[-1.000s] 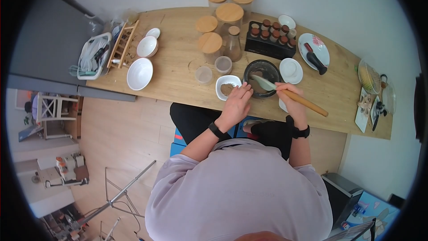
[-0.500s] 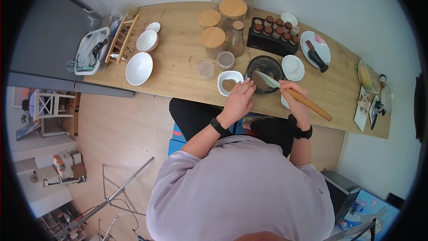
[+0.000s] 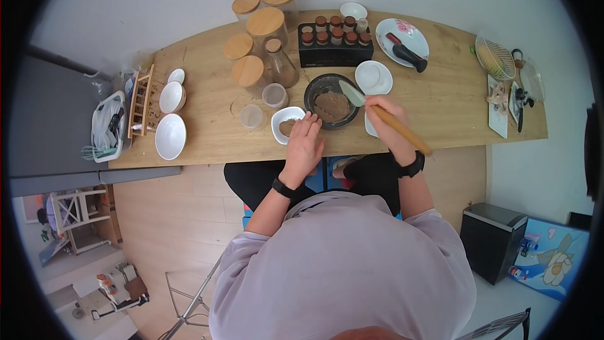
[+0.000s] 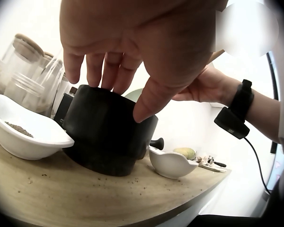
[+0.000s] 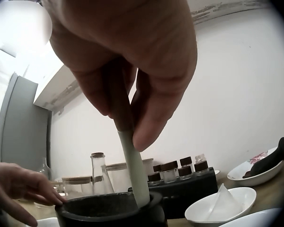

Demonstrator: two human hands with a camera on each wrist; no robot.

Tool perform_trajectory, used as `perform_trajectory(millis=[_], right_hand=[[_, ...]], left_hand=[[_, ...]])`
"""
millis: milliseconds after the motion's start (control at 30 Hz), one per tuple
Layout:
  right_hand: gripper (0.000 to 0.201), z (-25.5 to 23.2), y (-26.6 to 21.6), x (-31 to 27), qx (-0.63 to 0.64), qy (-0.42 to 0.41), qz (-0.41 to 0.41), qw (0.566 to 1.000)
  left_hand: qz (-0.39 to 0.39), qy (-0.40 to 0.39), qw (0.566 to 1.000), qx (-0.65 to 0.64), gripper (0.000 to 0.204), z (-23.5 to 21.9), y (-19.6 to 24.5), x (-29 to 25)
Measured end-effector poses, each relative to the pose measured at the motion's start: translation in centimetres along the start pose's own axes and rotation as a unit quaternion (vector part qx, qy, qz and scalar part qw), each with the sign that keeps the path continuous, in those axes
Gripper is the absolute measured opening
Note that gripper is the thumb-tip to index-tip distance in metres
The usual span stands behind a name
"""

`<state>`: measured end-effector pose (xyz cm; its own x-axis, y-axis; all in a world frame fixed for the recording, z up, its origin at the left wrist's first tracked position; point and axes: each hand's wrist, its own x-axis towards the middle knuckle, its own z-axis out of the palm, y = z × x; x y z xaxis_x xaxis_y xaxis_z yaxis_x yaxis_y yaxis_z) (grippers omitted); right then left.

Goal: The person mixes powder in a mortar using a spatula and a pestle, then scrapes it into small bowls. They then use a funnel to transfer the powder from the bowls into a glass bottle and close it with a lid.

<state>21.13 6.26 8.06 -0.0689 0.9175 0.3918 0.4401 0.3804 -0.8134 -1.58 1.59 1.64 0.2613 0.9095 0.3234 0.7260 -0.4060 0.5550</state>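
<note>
Blocked just left of the left hand (image 3: 303, 148) by the white square bowl (image 4: 35, 144), then by two clear cups (image 3: 251, 117). Walled off ahead and right by the black bowl (image 4: 104, 135), farther by the spice rack (image 3: 336, 58). Barred beyond the right hand (image 3: 391, 115) by a white saucer (image 3: 385, 79). Open between the hands along the near tabletop (image 3: 345, 141); wider right of the right hand, up to the long white plate (image 3: 498, 126).

White wall (image 3: 440, 0) at twelve o'clock, behind wooden table (image 3: 440, 110). Grey unit (image 3: 50, 107) at nine, white chair (image 3: 79, 209) and pale plank floor (image 3: 195, 201) towards eight, black bin (image 3: 494, 245) at four. Soft light.
</note>
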Motion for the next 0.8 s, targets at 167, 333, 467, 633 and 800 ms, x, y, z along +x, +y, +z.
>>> perform_trajectory(millis=[167, 333, 467, 633, 800], right_hand=[[0.008, 2.8, -1.5, -1.2, -0.013, -0.039, -0.024, 0.999], [0.01, 3.0, -2.0, -1.5, -0.023, -0.01, -0.106, 0.994], [0.011, 2.5, -1.3, -2.4, -0.035, -0.077, -0.09, 0.992], [0.012, 2.4, -0.8, -2.8, 0.038, 0.01, -0.051, 0.998], [0.009, 0.2, 1.5, -2.4, 0.153, -0.006, 0.063, 0.986]], left_hand=[[-0.002, 0.009, 1.0, 0.007, 0.048, 0.2, 0.0, 0.0], [0.008, 0.002, 1.0, 0.01, 0.051, 0.3, -0.3, 0.0], [0.011, 0.0, 1.0, 0.019, 0.052, 0.4, -0.3, 0.1], [0.007, 0.012, 1.0, 0.004, 0.045, -0.1, 0.5, 0.0], [0.007, 0.019, 0.995, -0.093, 0.033, -0.5, 2.9, -0.6]])
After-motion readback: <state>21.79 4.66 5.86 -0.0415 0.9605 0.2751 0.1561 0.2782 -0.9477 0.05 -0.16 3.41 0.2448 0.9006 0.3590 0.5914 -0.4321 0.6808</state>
